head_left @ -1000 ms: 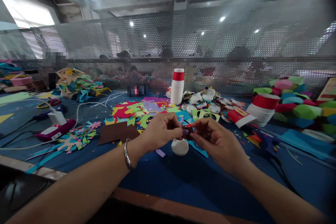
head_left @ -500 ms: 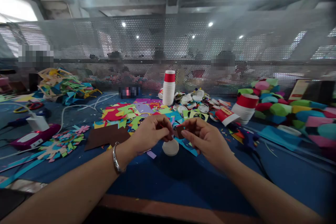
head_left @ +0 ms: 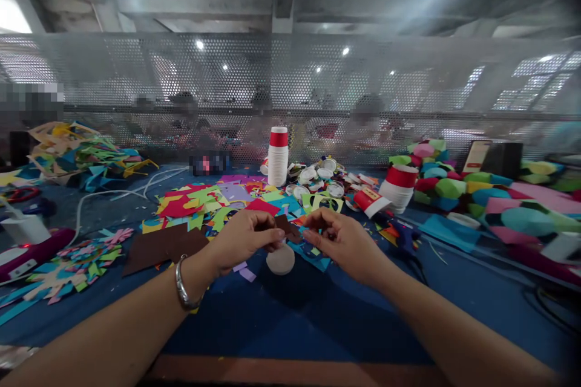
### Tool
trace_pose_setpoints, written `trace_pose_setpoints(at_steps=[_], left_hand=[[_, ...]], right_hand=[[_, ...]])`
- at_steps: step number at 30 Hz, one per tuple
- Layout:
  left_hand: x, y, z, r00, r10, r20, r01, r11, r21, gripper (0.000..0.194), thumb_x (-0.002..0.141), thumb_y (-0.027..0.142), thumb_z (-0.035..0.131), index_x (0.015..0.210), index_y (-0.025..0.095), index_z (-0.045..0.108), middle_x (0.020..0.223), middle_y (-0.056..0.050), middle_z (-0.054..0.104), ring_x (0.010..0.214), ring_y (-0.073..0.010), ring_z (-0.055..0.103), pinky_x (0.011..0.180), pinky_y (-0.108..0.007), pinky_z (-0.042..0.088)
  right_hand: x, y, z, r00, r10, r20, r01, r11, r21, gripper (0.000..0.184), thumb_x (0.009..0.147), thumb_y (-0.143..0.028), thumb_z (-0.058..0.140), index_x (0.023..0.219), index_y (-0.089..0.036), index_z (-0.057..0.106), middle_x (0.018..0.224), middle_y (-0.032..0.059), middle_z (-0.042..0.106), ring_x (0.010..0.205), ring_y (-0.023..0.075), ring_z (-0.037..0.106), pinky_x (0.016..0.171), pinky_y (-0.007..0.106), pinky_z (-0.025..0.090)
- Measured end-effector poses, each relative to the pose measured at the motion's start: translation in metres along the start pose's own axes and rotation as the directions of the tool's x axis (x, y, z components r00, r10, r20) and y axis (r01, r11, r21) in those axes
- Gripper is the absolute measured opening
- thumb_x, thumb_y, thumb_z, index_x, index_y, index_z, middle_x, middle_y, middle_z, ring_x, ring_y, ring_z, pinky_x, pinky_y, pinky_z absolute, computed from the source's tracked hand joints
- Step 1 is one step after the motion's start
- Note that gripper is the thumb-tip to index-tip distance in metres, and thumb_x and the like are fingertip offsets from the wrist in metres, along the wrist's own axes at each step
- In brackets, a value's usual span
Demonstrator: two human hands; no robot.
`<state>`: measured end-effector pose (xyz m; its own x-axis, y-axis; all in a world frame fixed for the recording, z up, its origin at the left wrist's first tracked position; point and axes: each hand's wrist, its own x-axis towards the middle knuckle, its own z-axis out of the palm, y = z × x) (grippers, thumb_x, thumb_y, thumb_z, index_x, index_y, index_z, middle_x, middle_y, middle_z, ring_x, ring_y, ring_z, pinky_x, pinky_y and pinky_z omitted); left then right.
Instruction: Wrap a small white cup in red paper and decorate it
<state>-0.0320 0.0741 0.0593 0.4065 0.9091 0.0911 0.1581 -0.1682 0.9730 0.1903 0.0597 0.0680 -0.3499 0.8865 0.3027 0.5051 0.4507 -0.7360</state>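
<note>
Blue table (head_left: 281,320): covers the whole lower field. All positions below are given from the white cap (head_left: 280,259), which lies on this table at centre.

Scrap heap (head_left: 227,199): cut coloured paper, beyond the cap and to its left. A flat brown sheet (head_left: 158,243) lies well left of the cap. A cup stack (head_left: 278,156) stands upright, far beyond the cap.

Left hand (head_left: 242,239): just left of the cap and above it, not touching it. Fingers curled, thumb and forefinger closed in a pinch on the left end of the brown piece (head_left: 288,228). A bangle (head_left: 182,284) sits on this wrist.

Right hand (head_left: 342,239): right of the cap, likewise raised. Thumb and fingertips drawn together at the right end of the brown piece; whether they grip it or only touch it cannot be told.

Brown piece: a small dark scrap held in the air directly above and just beyond the cap, apart from it. Its long axis runs left to right, spanning the gap between the two hands. Both hands stand about equally near; the left has the clearer hold. The cap lies straight below the piece, slightly nearer the left hand.
</note>
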Motion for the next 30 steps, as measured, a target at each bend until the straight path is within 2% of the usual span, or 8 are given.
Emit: trace_pose_setpoints(at_steps=[3, 7, 11, 13, 18, 22, 25, 30], left_hand=[[-0.001, 0.004, -0.004, 1.0, -0.01, -0.019, 0.01, 1.0, 0.021, 0.018, 0.075, 0.034, 0.07, 0.07, 0.017, 0.064, 0.067, -0.001, 0.067, 0.063, -0.0126, 0.062, 0.064, -0.025, 0.047], [-0.003, 0.006, -0.004, 0.999, 0.037, 0.006, -0.038, 0.994, 0.098, 0.02, 0.077, 0.037, 0.069, 0.072, 0.017, 0.066, 0.066, -0.002, 0.067, 0.063, -0.0129, 0.061, 0.061, -0.024, 0.045], [-0.003, 0.003, -0.002, 0.996, 0.078, 0.041, -0.083, 0.985, 0.151, 0.024, 0.081, 0.04, 0.066, 0.072, 0.017, 0.064, 0.067, -0.002, 0.067, 0.064, -0.013, 0.061, 0.062, -0.024, 0.045], [-0.002, 0.001, -0.002, 0.995, 0.085, 0.046, -0.091, 0.983, 0.156, 0.024, 0.081, 0.04, 0.066, 0.073, 0.018, 0.064, 0.068, -0.003, 0.068, 0.065, -0.0134, 0.061, 0.063, -0.025, 0.046], [-0.001, -0.004, -0.003, 0.994, 0.098, 0.05, -0.105, 0.983, 0.148, 0.022, 0.08, 0.04, 0.067, 0.075, 0.019, 0.063, 0.07, -0.004, 0.068, 0.066, -0.0143, 0.061, 0.064, -0.027, 0.046], [-0.002, -0.005, -0.004, 0.994, 0.102, 0.038, -0.106, 0.983, 0.152, 0.022, 0.08, 0.039, 0.067, 0.074, 0.019, 0.061, 0.069, -0.003, 0.068, 0.065, -0.0138, 0.06, 0.062, -0.026, 0.045], [-0.002, -0.003, -0.004, 0.992, 0.118, 0.044, -0.123, 0.98, 0.158, 0.019, 0.08, 0.036, 0.066, 0.073, 0.019, 0.061, 0.068, -0.003, 0.067, 0.063, -0.0133, 0.06, 0.06, -0.025, 0.044], [0.0, -0.003, 0.003, 0.99, 0.088, 0.109, -0.104, 0.983, 0.151, 0.021, 0.079, 0.037, 0.066, 0.072, 0.018, 0.06, 0.065, -0.002, 0.066, 0.062, -0.0129, 0.059, 0.059, -0.024, 0.043]], right_hand=[[-0.004, 0.006, -0.023, 1.0, 0.023, 0.002, -0.022, 0.966, -0.259, 0.015, 0.087, -0.035, 0.059, 0.087, -0.02, 0.063, 0.069, -0.0015, 0.062, 0.055, 0.0123, 0.05, 0.051, 0.024, 0.036], [-0.022, 0.028, -0.062, 0.993, 0.102, -0.064, -0.121, 0.852, -0.51, 0.019, 0.088, -0.038, 0.056, 0.086, -0.021, 0.063, 0.072, 0.0007, 0.065, 0.06, 0.0163, 0.056, 0.055, 0.027, 0.038], [-0.048, 0.076, -0.1, 0.93, 0.178, -0.321, -0.354, 0.667, -0.656, 0.026, 0.085, -0.048, 0.056, 0.086, -0.023, 0.061, 0.08, 0.0043, 0.067, 0.071, 0.023, 0.062, 0.061, 0.031, 0.041], [-0.057, 0.102, -0.113, 0.896, 0.205, -0.394, -0.429, 0.627, -0.651, 0.032, 0.081, -0.054, 0.059, 0.087, -0.023, 0.06, 0.079, 0.0051, 0.067, 0.071, 0.0245, 0.063, 0.062, 0.033, 0.042], [-0.059, 0.135, -0.121, 0.82, 0.335, -0.464, -0.546, 0.703, -0.456, 0.041, 0.066, -0.054, 0.072, 0.086, -0.021, 0.056, 0.064, 0.0017, 0.063, 0.056, 0.0222, 0.061, 0.053, 0.032, 0.042], [-0.06, 0.125, -0.113, 0.704, 0.539, -0.462, -0.588, 0.808, 0.047, 0.043, 0.06, -0.036, 0.079, 0.091, -0.022, 0.053, 0.064, -0.0016, 0.063, 0.048, 0.0179, 0.06, 0.044, 0.03, 0.047], [-0.063, 0.114, -0.106, 0.651, 0.634, -0.418, -0.5, 0.772, 0.392, 0.045, 0.058, -0.024, 0.082, 0.092, -0.022, 0.054, 0.064, -0.0034, 0.062, 0.049, 0.0146, 0.059, 0.044, 0.027, 0.053], [-0.067, 0.098, -0.101, 0.637, 0.684, -0.356, -0.433, 0.7, 0.568, 0.032, 0.06, -0.018, 0.081, 0.083, -0.02, 0.059, 0.071, 0.0002, 0.066, 0.058, 0.0143, 0.064, 0.051, 0.023, 0.059]])
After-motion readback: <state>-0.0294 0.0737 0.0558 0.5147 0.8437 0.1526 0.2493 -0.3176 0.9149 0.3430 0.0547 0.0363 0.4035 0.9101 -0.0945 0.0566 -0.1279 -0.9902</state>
